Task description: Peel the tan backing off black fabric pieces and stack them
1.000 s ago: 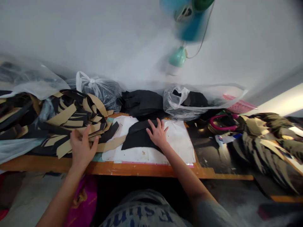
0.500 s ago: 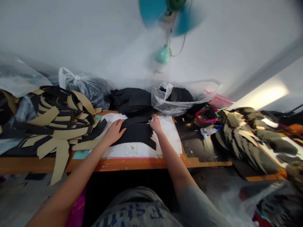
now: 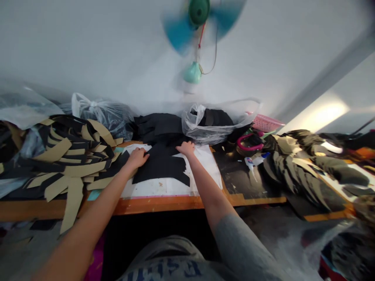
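Observation:
A flat black fabric piece (image 3: 164,168) with a jagged right edge lies on white paper (image 3: 205,164) in front of me. My left hand (image 3: 138,157) is at the fabric's upper left, its fingers loosely extended along the edge. My right hand (image 3: 185,148) has its fingers closed over the edge of black material at the upper right. More dark fabric stretches between my hands back to a black pile (image 3: 161,124) by the wall. Where the upper layers part from the pile is hard to make out.
Curved black-and-tan pieces (image 3: 79,168) are heaped on the left. Clear plastic bags (image 3: 108,117) stand behind. To the right are a glue bottle (image 3: 250,163), a pink basket (image 3: 266,123) and stacked curved pieces (image 3: 295,175). A blue fan (image 3: 199,11) spins above.
My right hand has moved a little farther back toward the pile. My left hand's spread fingers have drawn closer together at the fabric's left edge. The camera view has shifted slightly.

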Motion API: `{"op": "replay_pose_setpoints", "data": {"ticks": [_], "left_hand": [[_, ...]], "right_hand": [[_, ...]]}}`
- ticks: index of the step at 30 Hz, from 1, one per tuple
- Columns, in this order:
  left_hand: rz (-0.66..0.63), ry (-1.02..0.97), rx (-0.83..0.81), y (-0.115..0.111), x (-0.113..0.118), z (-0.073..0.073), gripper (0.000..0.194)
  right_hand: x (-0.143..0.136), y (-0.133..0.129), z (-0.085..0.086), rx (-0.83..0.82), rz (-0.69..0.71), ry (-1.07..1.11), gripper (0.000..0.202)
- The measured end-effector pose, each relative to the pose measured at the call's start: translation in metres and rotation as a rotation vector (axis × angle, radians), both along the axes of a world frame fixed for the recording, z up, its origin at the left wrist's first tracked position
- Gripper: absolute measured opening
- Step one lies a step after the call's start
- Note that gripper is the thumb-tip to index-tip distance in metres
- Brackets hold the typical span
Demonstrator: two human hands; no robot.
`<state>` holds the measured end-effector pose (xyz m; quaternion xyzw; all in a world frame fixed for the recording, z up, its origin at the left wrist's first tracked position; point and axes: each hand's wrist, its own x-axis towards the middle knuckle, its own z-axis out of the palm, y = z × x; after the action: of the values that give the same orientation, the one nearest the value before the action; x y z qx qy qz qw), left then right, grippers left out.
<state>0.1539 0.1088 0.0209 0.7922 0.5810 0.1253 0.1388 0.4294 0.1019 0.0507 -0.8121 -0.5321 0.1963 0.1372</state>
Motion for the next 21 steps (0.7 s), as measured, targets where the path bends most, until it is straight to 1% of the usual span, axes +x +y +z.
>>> {"op": "replay_pose_setpoints", "data": {"ticks": [3, 4, 7, 10, 12, 14, 17, 19, 21], "left_hand": [[-0.008, -0.036, -0.016, 0.002, 0.012, -0.009, 0.054], [-0.015, -0.047, -0.029, 0.004, 0.015, -0.01, 0.056], [-0.039, -0.079, -0.074, 0.011, 0.02, -0.009, 0.049], [-0.079, -0.127, -0.075, 0.013, 0.017, -0.006, 0.045], [-0.124, -0.166, -0.056, 0.007, 0.014, -0.006, 0.047], [-0.177, -0.201, -0.038, -0.002, 0.013, -0.007, 0.047], [-0.25, -0.236, -0.007, -0.019, 0.013, -0.013, 0.04], [-0.27, -0.242, 0.02, -0.027, 0.014, -0.017, 0.036], [-0.264, -0.237, 0.048, -0.033, 0.016, -0.019, 0.034]], "right_hand": [[-0.01, 0.007, 0.007, -0.003, 0.03, 0.056, 0.048], [-0.013, 0.008, 0.009, 0.007, 0.049, 0.08, 0.049], [-0.02, 0.004, 0.014, 0.079, 0.117, 0.151, 0.048], [-0.02, -0.01, 0.014, 0.19, 0.185, 0.218, 0.04], [-0.015, -0.026, 0.01, 0.241, 0.214, 0.257, 0.038], [-0.009, -0.044, 0.001, 0.256, 0.222, 0.287, 0.035], [-0.003, -0.072, -0.015, 0.244, 0.206, 0.282, 0.028], [-0.003, -0.088, -0.024, 0.242, 0.199, 0.252, 0.025], [-0.006, -0.099, -0.029, 0.245, 0.202, 0.222, 0.027]]}}
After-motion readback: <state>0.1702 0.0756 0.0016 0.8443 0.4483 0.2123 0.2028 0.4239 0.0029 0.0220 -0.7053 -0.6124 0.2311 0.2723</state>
